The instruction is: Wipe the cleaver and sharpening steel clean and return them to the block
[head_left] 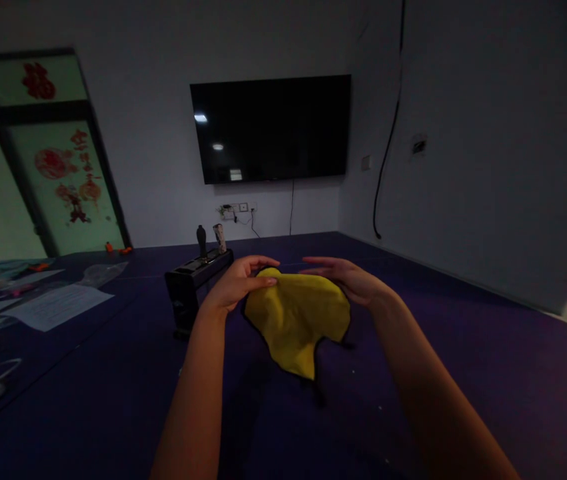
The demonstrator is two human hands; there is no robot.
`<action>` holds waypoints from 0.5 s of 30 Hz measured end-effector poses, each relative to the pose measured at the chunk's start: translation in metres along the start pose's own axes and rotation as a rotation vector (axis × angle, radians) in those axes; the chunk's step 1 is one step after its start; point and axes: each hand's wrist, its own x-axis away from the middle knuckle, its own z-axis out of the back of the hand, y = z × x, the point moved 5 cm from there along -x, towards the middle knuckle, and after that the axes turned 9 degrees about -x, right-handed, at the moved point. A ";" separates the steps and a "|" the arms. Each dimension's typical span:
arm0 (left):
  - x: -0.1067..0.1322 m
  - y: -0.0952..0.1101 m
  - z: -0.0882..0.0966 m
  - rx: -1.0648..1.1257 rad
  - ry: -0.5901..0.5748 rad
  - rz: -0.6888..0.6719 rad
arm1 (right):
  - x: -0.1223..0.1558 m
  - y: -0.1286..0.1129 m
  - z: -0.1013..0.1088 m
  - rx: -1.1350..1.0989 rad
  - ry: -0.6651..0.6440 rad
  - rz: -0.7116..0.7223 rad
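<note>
A yellow cloth (290,313) with black edging and short black ties at its lower corners hangs draped in front of me. My left hand (240,283) pinches its top left edge between thumb and fingers. On the other side, my right hand (346,277) has its fingers stretched out toward the left. Its palm is beside the cloth's upper right edge, and part of that hand is hidden behind the fabric. Just left of the cloth stands a black box-shaped holder (183,300), with a dark handle (202,241) and a pale patterned handle (220,237) upright in its top.
Printed papers (58,308) and clear plastic (103,272) lie on the dark blue surface (128,393) at left. Small orange items (109,247) sit at its far edge. Beyond, a television (273,130) hangs on the wall, and a black cable (387,157) dangles at right.
</note>
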 end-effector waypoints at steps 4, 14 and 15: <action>0.009 0.017 -0.003 0.024 0.005 -0.023 | 0.000 0.015 -0.012 0.065 -0.178 -0.100; 0.013 0.024 0.007 0.012 0.212 -0.039 | -0.019 0.043 -0.047 0.043 -0.267 0.044; 0.009 0.016 0.009 -0.022 0.224 -0.024 | -0.024 0.054 -0.047 0.066 -0.252 0.033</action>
